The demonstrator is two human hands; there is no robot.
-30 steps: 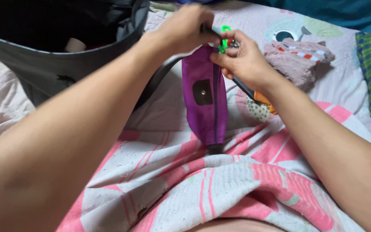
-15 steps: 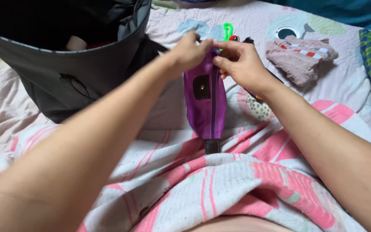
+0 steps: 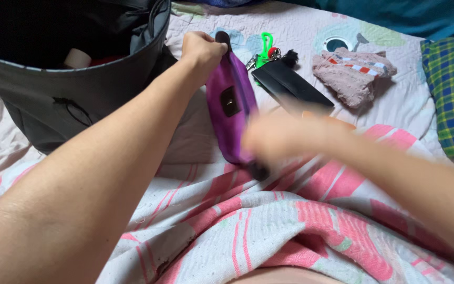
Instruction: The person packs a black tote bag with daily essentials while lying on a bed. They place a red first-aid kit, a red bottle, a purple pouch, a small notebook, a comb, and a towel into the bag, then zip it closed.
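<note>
Pink-and-white striped blanket (image 3: pixel 269 231) nearest, over the lap; right hand (image 3: pixel 269 138) blurred at the near end of the purple pouch (image 3: pixel 232 113), its grip not discernible; pouch on the bed, long axis near to far, dark tab at the near end, zip appearing closed; left hand (image 3: pixel 202 48) clenched on its far end; pouch not yet inside the grey bag (image 3: pixel 80 89), open at far left; beyond, right: black case (image 3: pixel 290 87), green clip (image 3: pixel 264 47), folded pink cloth (image 3: pixel 353 71), plaid pillow (image 3: pixel 453 94).

Both forearms bare, no sleeves or jewellery; a pink-and-white striped knit garment (image 3: pixel 269 226) covers the torso
</note>
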